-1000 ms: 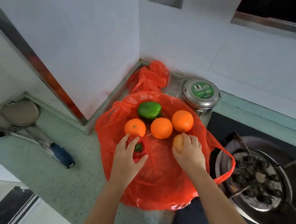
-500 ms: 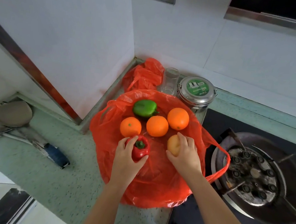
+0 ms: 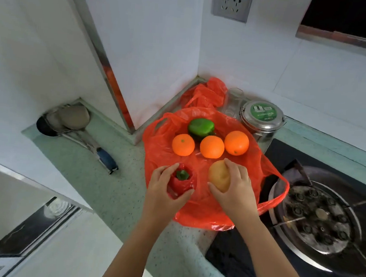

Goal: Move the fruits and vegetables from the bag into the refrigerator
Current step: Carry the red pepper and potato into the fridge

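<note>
Head view: left hand (image 3: 166, 193) wraps the glossy red pepper (image 3: 180, 182), right hand (image 3: 233, 189) cups a round yellowish fruit (image 3: 218, 177), both over the crinkly red bag (image 3: 197, 210) on the speckled counter (image 3: 102, 182); three smooth oranges (image 3: 212, 147) behind.

Setting: home kitchen. Gas stove burner (image 3: 316, 219) set into black glass hob, lower right of frame. Pale green speckled tabletop (image 3: 102, 189) meets white tiled walls at a corner. Wall socket (image 3: 231, 4) top centre. Ladles (image 3: 72, 118) lie at left; steel lidded canister (image 3: 262, 119) stands beside the hob.
</note>
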A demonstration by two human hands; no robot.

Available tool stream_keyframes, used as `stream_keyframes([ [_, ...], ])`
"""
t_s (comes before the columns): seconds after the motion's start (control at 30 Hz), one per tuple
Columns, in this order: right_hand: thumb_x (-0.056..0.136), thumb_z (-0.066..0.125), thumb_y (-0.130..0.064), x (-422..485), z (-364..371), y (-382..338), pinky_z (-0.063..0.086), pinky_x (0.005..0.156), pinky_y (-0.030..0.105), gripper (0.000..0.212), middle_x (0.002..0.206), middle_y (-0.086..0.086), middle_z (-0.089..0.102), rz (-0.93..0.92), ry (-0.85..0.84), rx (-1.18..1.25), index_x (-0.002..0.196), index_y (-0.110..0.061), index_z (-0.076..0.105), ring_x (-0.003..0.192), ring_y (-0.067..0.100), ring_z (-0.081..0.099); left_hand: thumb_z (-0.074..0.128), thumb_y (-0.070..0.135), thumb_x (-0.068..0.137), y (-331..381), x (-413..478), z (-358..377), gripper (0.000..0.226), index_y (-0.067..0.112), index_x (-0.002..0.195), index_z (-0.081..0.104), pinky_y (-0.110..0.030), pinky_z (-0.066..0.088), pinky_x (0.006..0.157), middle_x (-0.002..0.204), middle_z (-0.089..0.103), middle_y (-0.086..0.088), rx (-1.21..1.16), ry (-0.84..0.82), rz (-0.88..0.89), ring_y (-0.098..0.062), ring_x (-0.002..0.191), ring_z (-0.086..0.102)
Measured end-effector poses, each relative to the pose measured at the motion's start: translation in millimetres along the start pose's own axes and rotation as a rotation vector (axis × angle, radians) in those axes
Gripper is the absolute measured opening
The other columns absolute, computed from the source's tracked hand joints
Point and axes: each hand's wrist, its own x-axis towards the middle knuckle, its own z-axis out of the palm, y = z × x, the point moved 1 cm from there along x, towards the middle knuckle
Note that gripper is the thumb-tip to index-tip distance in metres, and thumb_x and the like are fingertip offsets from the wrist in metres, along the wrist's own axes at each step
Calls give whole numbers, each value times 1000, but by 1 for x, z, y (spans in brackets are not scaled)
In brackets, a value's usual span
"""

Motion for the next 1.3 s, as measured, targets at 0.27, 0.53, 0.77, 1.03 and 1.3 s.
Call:
stream_keyframes([
  [0.27,74,72,-30,-60,-16,-17,37,98,35,72,134,4,37,-233,-91,78,136,-19,36,122,23,37,81,26,67,28,-82,-17,66,31,124,47,-2,36,84,118,46,1,-11,134,-45,-6,106,47],
  [0.53,73,74,-26,-140,-8,-39,29,94,21,68,125,7,45,-519,-241,154,131,-13,43,115,19,42,81,28,66,41,-205,-42,65,33,120,45,0,36,80,116,50,4,81,405,-194,1,107,44],
  [0.77,70,76,-25,-230,17,-79,31,88,22,67,123,7,46,-734,-498,167,129,-15,45,111,22,46,80,33,67,44,-335,-74,62,52,107,37,0,38,77,111,45,21,151,695,-437,11,105,41],
  [1.03,72,75,-31,-324,26,-127,40,84,28,71,128,4,44,-1015,-703,194,132,-19,40,110,21,47,80,29,67,59,-451,-96,66,44,115,38,2,40,73,114,44,18,138,1002,-646,7,101,44],
  [1.3,72,74,-31,-417,31,-163,38,86,26,71,131,3,43,-1177,-816,232,133,-20,39,114,22,46,79,36,67,76,-538,-122,71,43,120,33,-3,42,69,116,40,19,145,1135,-750,-6,104,44],
])
